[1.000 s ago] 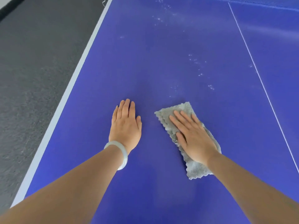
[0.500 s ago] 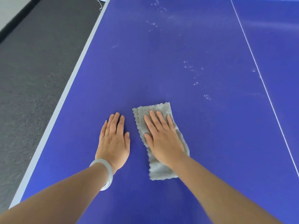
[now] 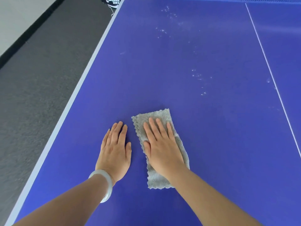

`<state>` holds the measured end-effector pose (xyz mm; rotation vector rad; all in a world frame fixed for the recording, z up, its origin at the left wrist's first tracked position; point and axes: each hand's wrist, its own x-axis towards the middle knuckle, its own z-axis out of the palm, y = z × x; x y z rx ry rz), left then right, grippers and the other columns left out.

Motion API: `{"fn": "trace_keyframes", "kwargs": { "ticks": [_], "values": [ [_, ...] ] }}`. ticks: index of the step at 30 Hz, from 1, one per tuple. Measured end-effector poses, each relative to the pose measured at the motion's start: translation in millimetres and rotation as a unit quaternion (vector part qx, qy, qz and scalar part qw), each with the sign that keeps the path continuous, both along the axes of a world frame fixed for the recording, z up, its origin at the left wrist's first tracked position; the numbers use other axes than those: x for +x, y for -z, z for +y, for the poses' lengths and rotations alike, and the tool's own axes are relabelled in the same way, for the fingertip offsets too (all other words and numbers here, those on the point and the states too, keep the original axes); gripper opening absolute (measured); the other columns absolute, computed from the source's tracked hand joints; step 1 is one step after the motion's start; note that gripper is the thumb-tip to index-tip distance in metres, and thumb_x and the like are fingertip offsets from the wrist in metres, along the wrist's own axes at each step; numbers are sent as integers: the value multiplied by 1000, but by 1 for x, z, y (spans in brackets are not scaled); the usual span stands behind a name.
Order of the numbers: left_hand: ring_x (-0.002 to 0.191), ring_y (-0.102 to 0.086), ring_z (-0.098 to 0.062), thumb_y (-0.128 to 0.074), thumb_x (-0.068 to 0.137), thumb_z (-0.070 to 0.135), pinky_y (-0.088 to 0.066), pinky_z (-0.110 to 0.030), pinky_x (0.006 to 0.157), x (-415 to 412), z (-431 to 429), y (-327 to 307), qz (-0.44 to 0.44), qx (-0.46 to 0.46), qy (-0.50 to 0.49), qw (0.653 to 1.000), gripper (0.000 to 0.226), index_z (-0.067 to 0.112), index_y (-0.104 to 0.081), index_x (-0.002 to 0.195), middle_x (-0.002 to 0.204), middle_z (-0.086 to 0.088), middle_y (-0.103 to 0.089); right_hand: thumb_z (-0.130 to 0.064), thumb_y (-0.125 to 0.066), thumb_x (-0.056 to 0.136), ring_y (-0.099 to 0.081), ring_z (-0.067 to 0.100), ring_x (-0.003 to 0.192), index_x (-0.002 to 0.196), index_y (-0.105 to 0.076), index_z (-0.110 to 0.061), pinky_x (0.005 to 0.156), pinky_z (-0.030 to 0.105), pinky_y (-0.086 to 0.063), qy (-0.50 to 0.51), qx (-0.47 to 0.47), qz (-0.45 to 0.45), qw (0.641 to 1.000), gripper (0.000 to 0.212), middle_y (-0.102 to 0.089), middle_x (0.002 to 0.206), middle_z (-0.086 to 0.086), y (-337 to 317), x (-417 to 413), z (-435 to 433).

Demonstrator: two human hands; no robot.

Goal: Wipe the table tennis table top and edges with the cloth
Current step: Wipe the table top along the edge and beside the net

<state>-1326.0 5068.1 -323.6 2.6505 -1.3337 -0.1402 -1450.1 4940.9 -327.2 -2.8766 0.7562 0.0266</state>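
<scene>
While my right hand [image 3: 162,149] presses the cloth [image 3: 156,180] with straight fingers [image 3: 152,128], its long axis points away from me; just left of the cloth, my empty left hand [image 3: 114,152] lies flat on the counter [image 3: 179,62].

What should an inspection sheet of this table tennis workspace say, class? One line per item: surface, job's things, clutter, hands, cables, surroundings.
Surface: blue table top, white specks towards the far end, white edge stripe at left.
Job's things: grey cloth, folded, flat on the top.
Clutter: nothing seen.
Hands: left hand flat on bare top, pale bangle at wrist; right hand flat on the cloth, pressing.
Cables: thin white string at far left edge.
Surroundings: dark grey floor, pale wall.
</scene>
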Motion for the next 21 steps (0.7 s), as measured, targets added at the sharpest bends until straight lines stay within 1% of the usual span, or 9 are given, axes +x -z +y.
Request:
{"fn": "trace_keyframes", "kwargs": {
  "ticks": [1,3,7,10,12,14,16,18,21],
  "values": [
    [151,-9,-17,-9,96,40,-3,-33,123,0,0,0,0,2,0,1000,68,10,-25,154,163,-4,-18,-40,-10,105,-3,21,154,158,-15,-17,124,48,-9,-33,7,-2,999,59,-9,166,3,-1,-5,-11],
    [151,-8,-17,-8,95,40,-2,-33,123,0,0,0,-2,9,-3,1000,68,11,-23,155,163,-4,-16,-41,-12,105,0,16,154,159,-13,-22,125,43,-4,-27,0,6,1000,57,-6,167,-2,1,-7,-43],
    [151,-11,-19,-8,95,39,-6,-36,124,0,-1,0,-5,14,-4,1000,68,9,-25,154,162,-5,-19,-38,-13,105,10,16,153,159,-1,-23,124,42,5,132,13,23,991,57,6,167,-3,-3,20,-87],
    [151,-13,-20,-10,96,39,-7,-36,124,0,1,0,-5,13,-3,1000,67,8,-27,153,162,-6,-21,-36,-9,105,10,20,153,159,3,-18,124,45,4,167,18,14,986,58,7,167,2,-5,23,-66],
    [151,-14,-20,-11,96,39,-8,-36,123,0,1,-1,-5,10,-4,1000,67,8,-29,153,161,-7,-22,-36,-6,104,6,23,153,159,-1,-15,124,47,-2,122,-3,11,992,59,3,166,4,-4,-1,-39],
    [150,-15,-20,-12,97,39,-8,-36,123,0,0,-1,-2,9,-4,1000,67,7,-30,152,161,-7,-23,-38,-8,105,-1,20,154,159,-13,-17,124,45,-8,30,-8,18,999,58,-7,166,2,-3,-37,-21],
    [150,-16,-21,-12,97,39,-9,-37,123,0,-1,-1,-4,11,-3,1000,66,7,-31,152,161,-7,-24,-40,-11,105,-3,14,153,158,-18,-21,124,40,-5,9,-11,20,1000,57,-12,166,-3,-3,-63,-45],
    [150,-16,-21,-12,97,39,-10,-37,123,-1,-1,-1,-4,15,-2,1000,67,7,-31,152,161,-8,-24,-40,-12,104,2,12,153,159,-13,-24,125,37,2,100,-3,24,995,57,-7,166,-5,-4,-70,-82],
    [150,-16,-21,-11,96,39,-9,-36,123,-1,-2,-2,-10,18,-4,1000,68,7,-31,152,161,-7,-24,-35,-15,104,3,18,153,159,-6,-21,124,42,3,273,-1,31,961,58,-2,167,0,-3,-45,-100]
  ]
}}
